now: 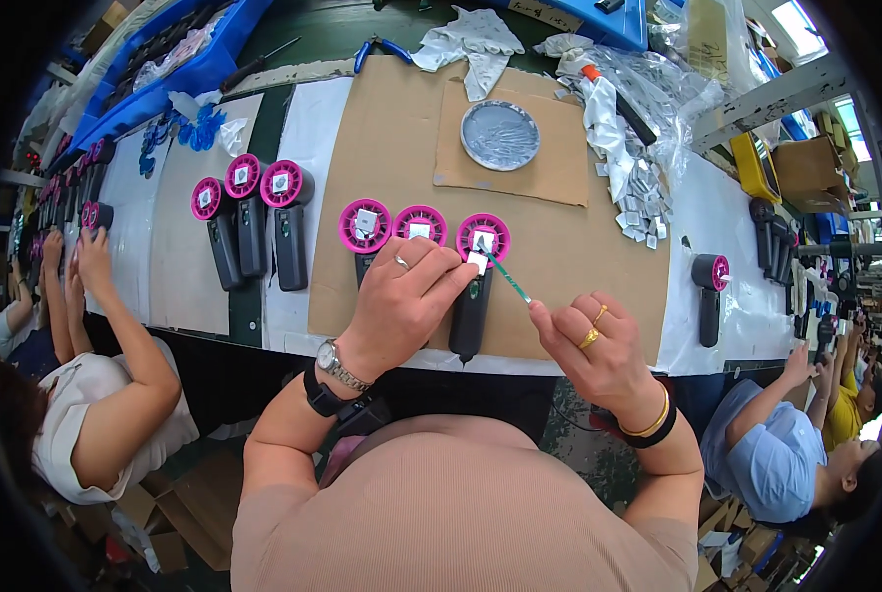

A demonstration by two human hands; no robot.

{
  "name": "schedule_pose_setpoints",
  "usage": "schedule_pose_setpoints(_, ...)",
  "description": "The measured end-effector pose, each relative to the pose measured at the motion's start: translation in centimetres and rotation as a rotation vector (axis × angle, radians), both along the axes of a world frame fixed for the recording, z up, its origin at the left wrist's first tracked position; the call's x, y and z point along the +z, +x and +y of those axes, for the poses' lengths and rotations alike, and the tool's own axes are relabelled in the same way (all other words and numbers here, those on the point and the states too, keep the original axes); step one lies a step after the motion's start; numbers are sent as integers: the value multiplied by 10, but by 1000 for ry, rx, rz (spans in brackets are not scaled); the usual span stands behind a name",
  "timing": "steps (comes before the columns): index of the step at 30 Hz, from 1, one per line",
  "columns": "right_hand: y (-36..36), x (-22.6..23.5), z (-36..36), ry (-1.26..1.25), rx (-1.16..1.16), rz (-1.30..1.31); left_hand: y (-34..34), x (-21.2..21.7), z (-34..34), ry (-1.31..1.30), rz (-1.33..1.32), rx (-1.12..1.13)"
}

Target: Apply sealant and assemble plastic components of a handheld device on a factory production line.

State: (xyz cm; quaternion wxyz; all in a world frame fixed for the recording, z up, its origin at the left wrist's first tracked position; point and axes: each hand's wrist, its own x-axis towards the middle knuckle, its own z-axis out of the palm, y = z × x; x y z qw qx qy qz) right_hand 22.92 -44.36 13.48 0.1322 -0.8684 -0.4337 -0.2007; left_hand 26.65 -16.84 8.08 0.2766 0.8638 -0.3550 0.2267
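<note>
Directly before me lies a small dark handheld fan [470, 321] with a pink ring head and a pale square at its centre. My left hand [402, 301] reaches over its handle, thumb and forefinger pinching a small white square piece [477, 261] at the lower edge of the ring. In my right hand [591, 345] is a thin green stick [510, 277], gripped near its end, its far tip at the centre of the pink head. Two more pink-headed fans [365, 226] lie left of it, their handles mostly hidden behind my left hand.
A round dish of grey paste [500, 135] sits on cardboard ahead. Several small metallic squares [644, 197] lie right, beside plastic wrap and a dark-handled tool [635, 118]. Three fans [288, 237] rest at left, another [709, 296] at right. Co-workers sit on both sides.
</note>
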Motion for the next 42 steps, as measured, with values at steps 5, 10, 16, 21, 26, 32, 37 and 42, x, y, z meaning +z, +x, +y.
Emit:
schedule_pose_setpoints(5,0,3,-4,69,-28,19,1,0,2,5,-1,-7)
schedule_pose_setpoints(10,-7,4,-8,212,-88,39,6,-1,3,16,-24,-9)
schedule_pose_setpoints(16,-8,-4,-9,232,-66,98,9,2,-2,-57,-39,24)
schedule_pose_setpoints(21,-10,-5,-15,183,-37,96,9,2,-3,-52,-61,36)
schedule_pose_setpoints(26,-17,-3,-16,220,-80,91,9,2,-3,-46,-61,41)
schedule_pose_setpoints(32,-16,-8,-21,529,-272,300,8,2,1,-42,-76,42)
schedule_pose_setpoints(37,9,-7,-22,981,-575,744,9,12,18,-98,66,105)
schedule_pose_setpoints(42,57,-6,-16,1012,-613,752,9,25,39,12,170,146)
